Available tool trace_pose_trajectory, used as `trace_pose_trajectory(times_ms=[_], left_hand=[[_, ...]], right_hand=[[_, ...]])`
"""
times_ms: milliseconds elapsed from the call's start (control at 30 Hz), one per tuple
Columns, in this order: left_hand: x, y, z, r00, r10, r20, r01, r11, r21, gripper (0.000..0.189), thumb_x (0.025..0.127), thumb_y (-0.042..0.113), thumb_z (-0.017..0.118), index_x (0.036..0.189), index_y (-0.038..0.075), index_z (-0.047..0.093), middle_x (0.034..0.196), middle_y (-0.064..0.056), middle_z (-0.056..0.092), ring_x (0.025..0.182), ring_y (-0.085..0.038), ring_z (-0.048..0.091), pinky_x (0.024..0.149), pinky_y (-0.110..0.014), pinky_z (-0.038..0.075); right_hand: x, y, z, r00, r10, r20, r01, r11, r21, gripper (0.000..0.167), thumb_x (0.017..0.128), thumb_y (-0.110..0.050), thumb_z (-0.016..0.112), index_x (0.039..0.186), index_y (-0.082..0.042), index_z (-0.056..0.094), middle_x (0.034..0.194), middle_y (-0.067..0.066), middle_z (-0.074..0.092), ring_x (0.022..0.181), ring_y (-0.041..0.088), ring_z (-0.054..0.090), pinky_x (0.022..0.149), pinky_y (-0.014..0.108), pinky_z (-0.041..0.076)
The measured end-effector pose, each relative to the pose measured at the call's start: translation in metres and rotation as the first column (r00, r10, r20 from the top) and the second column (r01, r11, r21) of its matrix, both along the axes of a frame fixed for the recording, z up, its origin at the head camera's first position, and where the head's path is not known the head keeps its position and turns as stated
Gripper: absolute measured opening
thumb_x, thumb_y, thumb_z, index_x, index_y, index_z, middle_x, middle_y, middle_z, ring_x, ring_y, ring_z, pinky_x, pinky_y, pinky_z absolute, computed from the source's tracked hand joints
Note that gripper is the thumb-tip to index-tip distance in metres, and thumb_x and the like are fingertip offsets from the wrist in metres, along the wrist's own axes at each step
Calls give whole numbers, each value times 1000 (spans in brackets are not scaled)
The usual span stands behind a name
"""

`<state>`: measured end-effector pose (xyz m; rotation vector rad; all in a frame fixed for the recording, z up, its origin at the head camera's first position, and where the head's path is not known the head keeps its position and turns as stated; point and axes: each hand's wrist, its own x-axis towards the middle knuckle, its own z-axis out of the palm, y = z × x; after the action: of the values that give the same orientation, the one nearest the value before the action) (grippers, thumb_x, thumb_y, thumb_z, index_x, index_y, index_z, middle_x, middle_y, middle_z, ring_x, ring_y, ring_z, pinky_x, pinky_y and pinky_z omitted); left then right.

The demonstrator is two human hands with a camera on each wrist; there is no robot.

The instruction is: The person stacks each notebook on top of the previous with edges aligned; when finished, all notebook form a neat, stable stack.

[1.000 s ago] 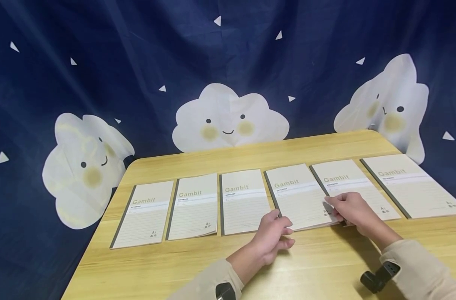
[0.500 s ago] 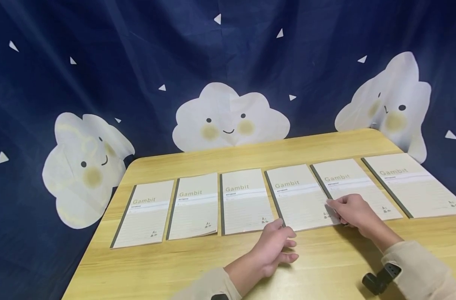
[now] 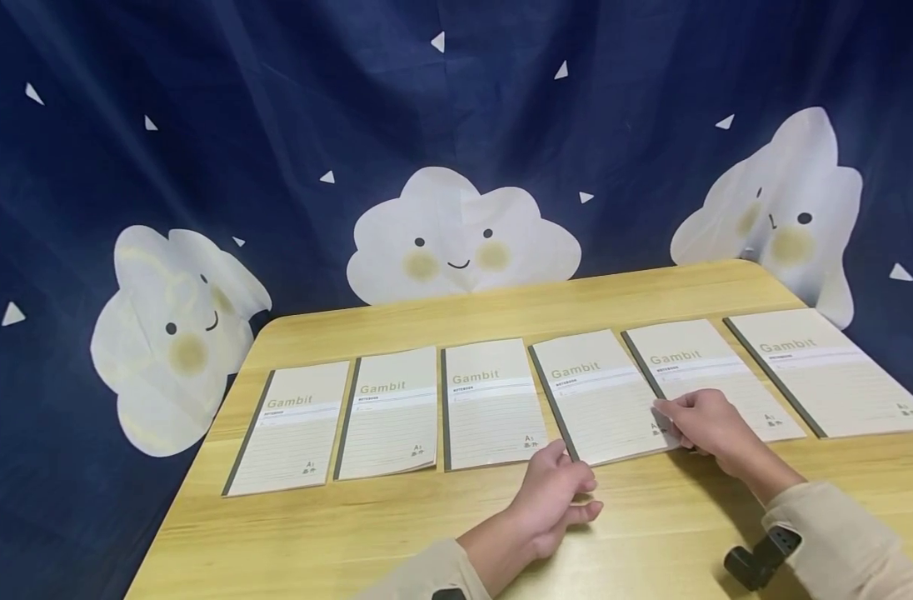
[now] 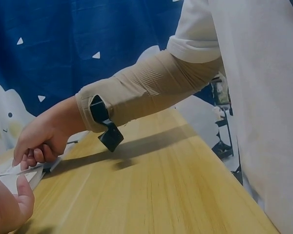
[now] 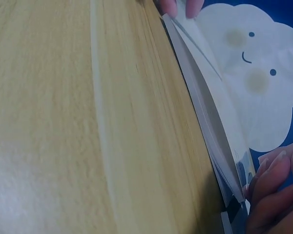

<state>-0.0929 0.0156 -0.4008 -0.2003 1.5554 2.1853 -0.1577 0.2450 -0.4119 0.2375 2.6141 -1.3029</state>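
Several cream notebooks with dark spines lie side by side in a row in the head view. My right hand [image 3: 715,427] pinches the lower right corner of the notebook fourth from the left [image 3: 602,396]. At that notebook's lower left corner is my left hand [image 3: 548,504], its fingers loosely bent and apart, its fingertips at the edge. The right wrist view shows the notebook's cover [image 5: 212,83] raised a little from the pages between both hands. In the left wrist view my right hand [image 4: 44,139] is at the corner, and part of my left hand [image 4: 7,207] shows at the left.
Close on the left is the third notebook [image 3: 490,404]; close on the right is the fifth [image 3: 685,346]. The wooden table [image 3: 314,542] extends toward me. Behind it hangs a dark blue curtain [image 3: 291,100] with clouds. A black device [image 3: 760,557] sits on my right cuff.
My left hand has slid slightly toward me and to the right along the notebook's lower left corner. My right hand keeps its pinch, almost still. The row of notebooks looks unchanged.
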Motion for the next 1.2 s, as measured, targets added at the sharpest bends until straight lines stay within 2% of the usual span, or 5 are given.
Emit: trace_pose_trajectory(times_ms=[133,367,733,933,1200], left_hand=[[0,2,-3,1000,25,18,-25,1000,15,61,71,-10,52,130,-7,37,105,-11,37,82,-18,45,59,-23,50],[-1,6,-6,999,34,29,-34,999,19,31,72,-12,51,101,-1,43,104,-9,31,85,-19,45,57,-24,49],[-1,3,-7,998,57,7,-56,998,-25,68,75,-11,50,139,-12,27,132,-20,36,98,-26,47,53,-22,48],[-9,0,-14,992,129,-1,-129,991,38,63,82,-10,51,139,-11,25,116,-20,49,84,-21,56,65,-27,54],[-22,8,-26,989,148,-10,-148,989,-20,42,89,-5,50,126,-22,37,105,-32,57,58,-14,63,63,-29,58]], right_hand=[[0,2,0,1000,5,6,-5,1000,-9,35,94,-29,50,83,2,62,53,-4,47,48,8,42,42,23,36],[1,2,-2,1000,8,-4,-8,1000,-22,35,95,-29,50,82,2,60,55,-3,48,48,7,41,42,22,37],[1,2,-1,1000,-5,6,5,999,-40,37,96,-30,50,91,6,60,56,-3,48,49,7,42,43,23,37],[4,1,-1,1000,5,24,-3,996,-84,38,96,-30,50,92,6,58,57,-3,48,48,6,41,42,22,37],[10,1,-3,1000,10,18,-9,998,-67,37,96,-30,50,90,5,58,56,-3,49,48,8,41,42,24,38]])
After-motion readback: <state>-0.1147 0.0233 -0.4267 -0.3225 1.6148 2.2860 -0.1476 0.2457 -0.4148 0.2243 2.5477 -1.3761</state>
